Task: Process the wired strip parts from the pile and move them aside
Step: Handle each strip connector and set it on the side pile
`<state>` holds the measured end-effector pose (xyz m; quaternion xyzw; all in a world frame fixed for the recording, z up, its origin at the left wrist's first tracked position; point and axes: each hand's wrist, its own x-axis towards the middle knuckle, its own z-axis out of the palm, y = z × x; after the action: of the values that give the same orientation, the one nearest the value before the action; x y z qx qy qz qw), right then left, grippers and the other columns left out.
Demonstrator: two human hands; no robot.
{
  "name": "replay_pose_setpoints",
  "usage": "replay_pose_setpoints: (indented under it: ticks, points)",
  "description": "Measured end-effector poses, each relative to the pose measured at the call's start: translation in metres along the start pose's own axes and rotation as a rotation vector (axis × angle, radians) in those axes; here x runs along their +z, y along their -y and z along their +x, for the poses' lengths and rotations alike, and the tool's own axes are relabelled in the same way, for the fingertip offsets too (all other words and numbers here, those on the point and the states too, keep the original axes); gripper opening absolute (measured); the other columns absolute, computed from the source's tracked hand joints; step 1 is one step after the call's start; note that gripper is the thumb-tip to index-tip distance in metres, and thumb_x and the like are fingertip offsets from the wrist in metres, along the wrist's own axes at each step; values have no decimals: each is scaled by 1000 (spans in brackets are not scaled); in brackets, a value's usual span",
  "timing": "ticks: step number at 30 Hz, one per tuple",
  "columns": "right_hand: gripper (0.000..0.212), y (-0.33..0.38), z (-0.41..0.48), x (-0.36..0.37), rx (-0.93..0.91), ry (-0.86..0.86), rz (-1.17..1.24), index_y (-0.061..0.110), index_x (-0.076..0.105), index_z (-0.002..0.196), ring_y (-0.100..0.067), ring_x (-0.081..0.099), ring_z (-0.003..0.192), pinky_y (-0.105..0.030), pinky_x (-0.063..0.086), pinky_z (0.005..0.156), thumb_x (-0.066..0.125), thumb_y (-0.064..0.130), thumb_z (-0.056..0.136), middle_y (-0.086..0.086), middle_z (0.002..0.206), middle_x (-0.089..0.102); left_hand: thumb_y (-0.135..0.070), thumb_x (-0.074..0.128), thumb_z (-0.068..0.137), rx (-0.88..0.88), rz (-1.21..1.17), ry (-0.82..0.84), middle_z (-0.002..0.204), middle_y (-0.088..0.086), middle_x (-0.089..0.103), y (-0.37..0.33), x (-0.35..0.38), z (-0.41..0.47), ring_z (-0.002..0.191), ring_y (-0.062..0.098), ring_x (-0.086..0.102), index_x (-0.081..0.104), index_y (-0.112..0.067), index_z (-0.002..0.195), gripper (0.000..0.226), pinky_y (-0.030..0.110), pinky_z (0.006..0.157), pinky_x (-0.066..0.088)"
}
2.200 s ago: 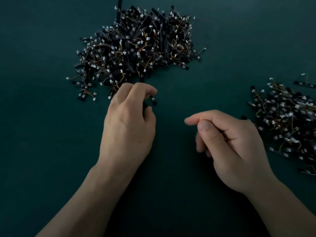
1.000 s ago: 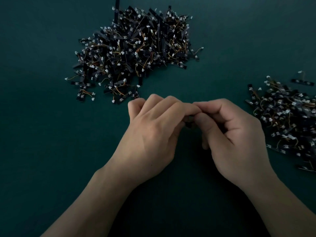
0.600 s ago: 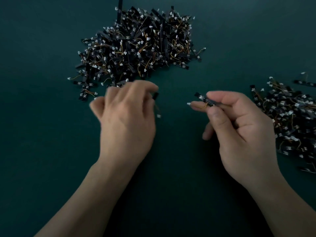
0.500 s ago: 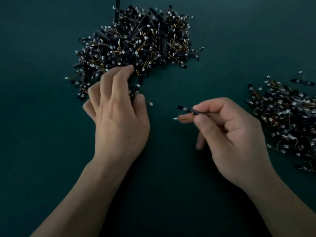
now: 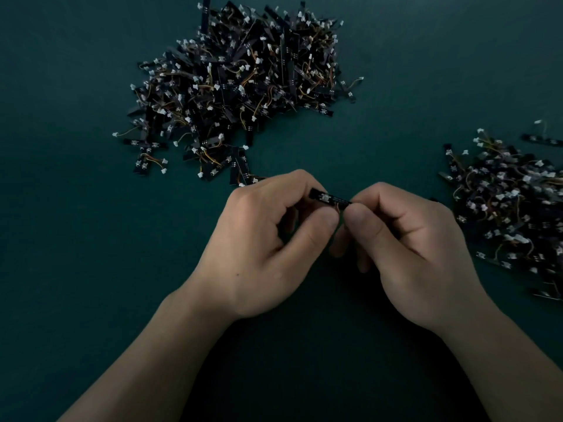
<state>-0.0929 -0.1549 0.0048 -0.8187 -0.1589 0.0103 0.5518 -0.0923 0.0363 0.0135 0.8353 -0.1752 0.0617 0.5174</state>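
Observation:
A large pile of black wired strip parts (image 5: pixel 240 83) with white connectors and orange wires lies at the top centre of the dark green surface. A second, smaller heap of strip parts (image 5: pixel 515 205) lies at the right edge. Between my hands I hold one black strip part (image 5: pixel 330 198) just above the surface. My left hand (image 5: pixel 268 242) pinches its left end between thumb and fingers. My right hand (image 5: pixel 408 239) pinches its right end, where a bit of orange wire shows. The rest of the strip's wire is hidden behind my fingers.
The dark green mat (image 5: pixel 76 239) covers the whole view. A few stray strips (image 5: pixel 240 172) trail from the big pile's near edge, just above my left hand. Both forearms run in from the bottom.
My left hand came back from the big pile's edge to the centre with a strip. My right hand, which held a strip alone half a second ago, now pinches one strip with the left.

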Motion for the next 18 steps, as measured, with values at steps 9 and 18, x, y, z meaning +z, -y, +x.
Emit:
replay_pose_setpoints:
  ticks: [9,18]
  points:
    - [27,0,0,0,6,-19,1,24,67,81,-27,57,47,-44,40,43,54,35,102,-5,65,68,-18,58,96,-34,108,-78,52,3,42,5,5,1,50,21,41,52,-7,60,39,22,48,29]
    - [28,1,0,1,-16,-26,-31,21,65,76,-22,57,46,-41,41,43,55,32,99,0,62,66,-26,53,91,-24,170,-56,50,3,35,4,5,-1,48,23,35,42,-7,56,41,38,45,28]
